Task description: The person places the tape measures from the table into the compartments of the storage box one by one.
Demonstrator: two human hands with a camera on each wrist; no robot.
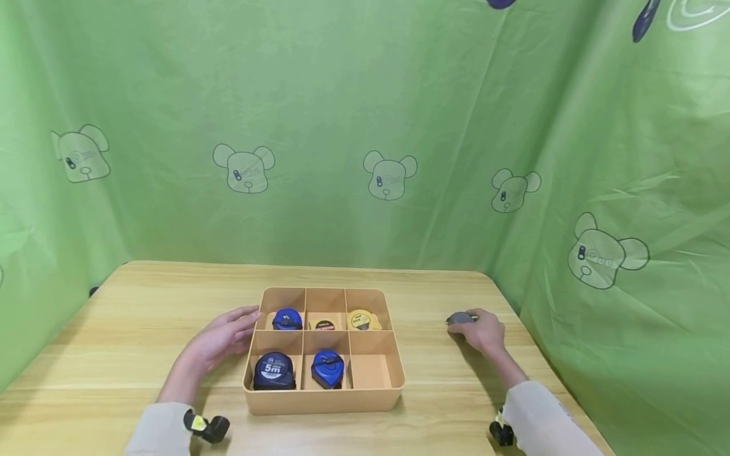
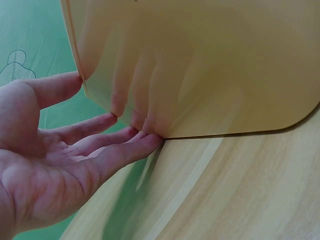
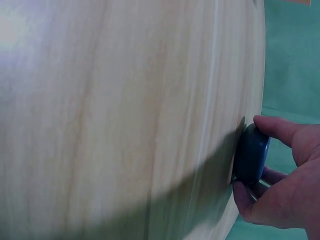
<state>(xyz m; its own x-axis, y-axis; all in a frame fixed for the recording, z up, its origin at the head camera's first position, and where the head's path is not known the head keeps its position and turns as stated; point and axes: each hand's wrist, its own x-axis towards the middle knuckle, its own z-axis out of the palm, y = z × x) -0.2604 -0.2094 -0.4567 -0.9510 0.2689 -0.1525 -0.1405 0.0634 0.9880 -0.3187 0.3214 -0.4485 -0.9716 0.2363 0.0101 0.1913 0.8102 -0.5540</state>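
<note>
A tan divided box (image 1: 325,402) stands on the table with tape measures in its compartments. Across the back row lie a blue tape measure (image 1: 288,318), one with a black and red label (image 1: 325,325) and a yellow one (image 1: 362,319). In front are a dark blue "5m" tape measure (image 1: 274,371) and a blue one (image 1: 327,368); the front right compartment shows only its floor. My left hand (image 1: 225,339) touches the box's left wall with extended fingertips (image 2: 155,141). Off to the right, my right hand (image 1: 485,330) pinches a dark grey tape measure (image 3: 251,154) between thumb and fingers, close over the table.
The wooden table (image 1: 142,348) has a rounded back edge. A green curtain (image 1: 319,221) with bear heads hangs behind it and along both sides. Black cameras (image 1: 215,429) are strapped at both wrists.
</note>
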